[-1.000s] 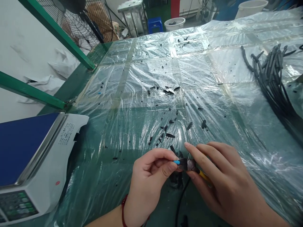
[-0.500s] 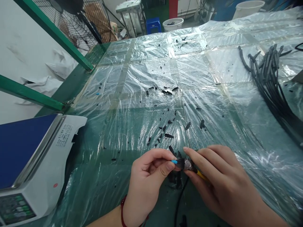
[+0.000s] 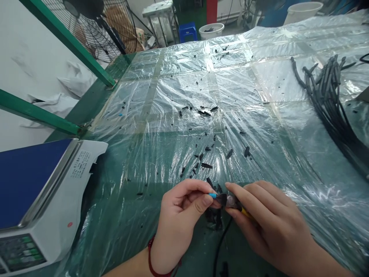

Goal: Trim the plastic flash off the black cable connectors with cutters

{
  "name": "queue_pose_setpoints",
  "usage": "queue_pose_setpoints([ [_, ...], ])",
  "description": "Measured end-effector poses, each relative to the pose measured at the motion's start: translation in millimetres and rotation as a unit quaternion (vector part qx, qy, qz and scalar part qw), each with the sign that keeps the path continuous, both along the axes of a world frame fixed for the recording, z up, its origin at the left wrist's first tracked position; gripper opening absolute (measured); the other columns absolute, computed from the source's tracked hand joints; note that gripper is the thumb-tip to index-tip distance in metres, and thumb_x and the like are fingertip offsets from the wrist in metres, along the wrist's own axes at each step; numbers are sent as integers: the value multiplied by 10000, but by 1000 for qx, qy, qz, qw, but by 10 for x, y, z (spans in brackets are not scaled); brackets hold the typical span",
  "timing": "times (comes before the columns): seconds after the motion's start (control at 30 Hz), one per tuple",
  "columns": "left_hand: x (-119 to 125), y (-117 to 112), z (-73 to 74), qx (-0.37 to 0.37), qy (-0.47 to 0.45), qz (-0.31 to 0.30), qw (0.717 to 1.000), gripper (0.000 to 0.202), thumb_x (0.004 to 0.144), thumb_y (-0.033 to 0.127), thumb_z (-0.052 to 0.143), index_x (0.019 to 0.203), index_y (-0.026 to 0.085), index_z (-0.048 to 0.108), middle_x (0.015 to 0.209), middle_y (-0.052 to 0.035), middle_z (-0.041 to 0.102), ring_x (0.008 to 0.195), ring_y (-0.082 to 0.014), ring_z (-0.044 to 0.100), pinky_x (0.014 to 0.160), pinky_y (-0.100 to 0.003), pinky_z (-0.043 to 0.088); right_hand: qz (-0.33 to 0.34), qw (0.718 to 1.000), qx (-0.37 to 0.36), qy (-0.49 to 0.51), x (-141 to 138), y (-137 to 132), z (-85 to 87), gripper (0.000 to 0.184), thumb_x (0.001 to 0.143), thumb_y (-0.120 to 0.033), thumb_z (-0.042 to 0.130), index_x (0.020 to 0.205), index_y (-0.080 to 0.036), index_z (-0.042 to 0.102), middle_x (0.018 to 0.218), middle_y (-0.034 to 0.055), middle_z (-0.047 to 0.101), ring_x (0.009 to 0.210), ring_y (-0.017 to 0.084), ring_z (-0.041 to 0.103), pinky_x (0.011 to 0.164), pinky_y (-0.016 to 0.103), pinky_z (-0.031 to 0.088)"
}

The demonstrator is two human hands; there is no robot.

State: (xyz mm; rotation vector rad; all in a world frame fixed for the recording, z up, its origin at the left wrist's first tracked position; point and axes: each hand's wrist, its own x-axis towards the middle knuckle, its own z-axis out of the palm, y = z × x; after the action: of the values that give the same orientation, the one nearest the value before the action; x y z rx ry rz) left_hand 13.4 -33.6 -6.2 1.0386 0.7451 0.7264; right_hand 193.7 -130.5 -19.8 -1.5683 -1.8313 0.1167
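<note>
My left hand is closed, thumb and forefinger pinching a thin piece with a bright blue end and a wider black part. That black part meets the rounded greyish head of a yellow-handled tool. My right hand wraps round this tool, so its exact kind is largely hidden. A black cable runs down toward the near edge from beneath the hands. Dark scraps lie on the plastic sheet under my fingers.
Clear plastic sheeting covers the green table, with black scraps scattered over it. A scale stands at left, below green frame bars. Dark cables lie bundled at right. Beyond the table are a fan, a blue stool and a white bucket.
The black part and the tool's head have shifted slightly to the right, and a little more of the blue end shows. Both hands keep their hold, and the whole view has drifted slightly.
</note>
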Motion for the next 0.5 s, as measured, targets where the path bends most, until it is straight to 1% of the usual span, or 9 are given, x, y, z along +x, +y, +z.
queue_pose_setpoints([
  [0.13,-12,10,13,-7,-2,-1,1000,82,916,163,729,950,237,747,908,13,728,805,-117,745,753,-184,603,-7,999,-4,33,47,-24,45,340,983,-191,599,1310,-99,578,899,66,647,814,192,535,738,341,433],
  [0.2,-16,20,17,1,1,2,1000,82,922,170,723,953,243,744,914,14,723,822,-123,744,765,-197,608,-16,1000,-2,9,78,-22,78,336,983,-203,599,1305,-106,588,925,72,651,853,200,547,770,350,438],
  [0.37,-1,58,15,34,17,12,999,91,923,169,717,953,250,746,936,10,705,857,-129,723,807,-226,612,-21,998,-15,-64,108,12,122,363,979,-255,600,1314,-114,610,1051,112,676,994,263,580,875,431,444],
  [0.5,14,71,28,83,55,10,995,99,906,163,733,939,255,752,925,7,696,855,-119,676,790,-201,590,-20,997,-10,-70,90,32,121,362,973,-244,600,1311,-115,618,1051,114,686,990,266,594,884,443,450],
])
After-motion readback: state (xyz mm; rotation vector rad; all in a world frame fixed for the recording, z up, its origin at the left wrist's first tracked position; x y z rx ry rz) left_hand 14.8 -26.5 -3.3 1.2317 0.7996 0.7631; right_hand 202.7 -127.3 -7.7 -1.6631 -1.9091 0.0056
